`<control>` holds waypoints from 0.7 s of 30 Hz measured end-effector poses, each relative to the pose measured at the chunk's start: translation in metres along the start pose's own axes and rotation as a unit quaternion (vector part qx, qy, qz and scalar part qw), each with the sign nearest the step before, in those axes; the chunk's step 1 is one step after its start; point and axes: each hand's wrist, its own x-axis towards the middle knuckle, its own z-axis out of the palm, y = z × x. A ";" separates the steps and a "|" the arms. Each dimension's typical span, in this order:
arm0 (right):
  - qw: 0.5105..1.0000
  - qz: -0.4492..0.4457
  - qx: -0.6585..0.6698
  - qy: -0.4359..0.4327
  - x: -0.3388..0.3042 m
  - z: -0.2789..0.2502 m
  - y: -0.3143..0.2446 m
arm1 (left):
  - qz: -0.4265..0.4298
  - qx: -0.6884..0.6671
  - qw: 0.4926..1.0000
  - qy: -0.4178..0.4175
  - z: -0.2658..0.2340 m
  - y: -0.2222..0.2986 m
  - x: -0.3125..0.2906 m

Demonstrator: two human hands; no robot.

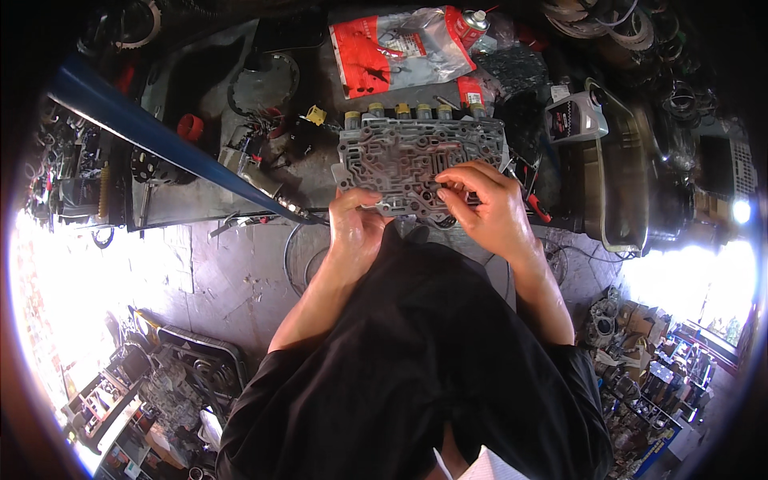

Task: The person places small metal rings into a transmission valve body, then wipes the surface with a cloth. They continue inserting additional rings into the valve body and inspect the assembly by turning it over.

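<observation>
A grey metal valve body (392, 156) with maze-like channels lies at the front edge of the bench. Along its far side stands a row of solenoids (402, 112) with yellowish tops. My left hand (356, 220) grips the near left edge of the valve body, thumb on top and fingers hidden below. Over the near right part, my right hand (484, 200) has thumb and forefinger bent toward each other in a pinch. Anything between those fingertips is too small to make out.
A blue bar (176, 152) slants across the left side. Behind the valve body lie a red and clear plastic bag (400, 52) and a spray can (472, 26). To the right are a red-handled tool (538, 208), a grey bottle (578, 118) and a metal pan (616, 176).
</observation>
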 end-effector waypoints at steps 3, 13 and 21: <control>0.999 -0.017 -0.027 -0.019 0.000 0.001 0.000 | -0.002 -0.005 1.000 -0.018 -0.002 -0.002 0.000; 1.000 0.015 -0.012 -0.017 0.004 0.001 0.004 | -0.077 -0.020 0.995 0.059 -0.004 -0.002 0.006; 1.000 0.025 -0.010 0.001 0.005 0.007 0.015 | -0.081 -0.012 0.990 0.117 0.004 -0.002 0.007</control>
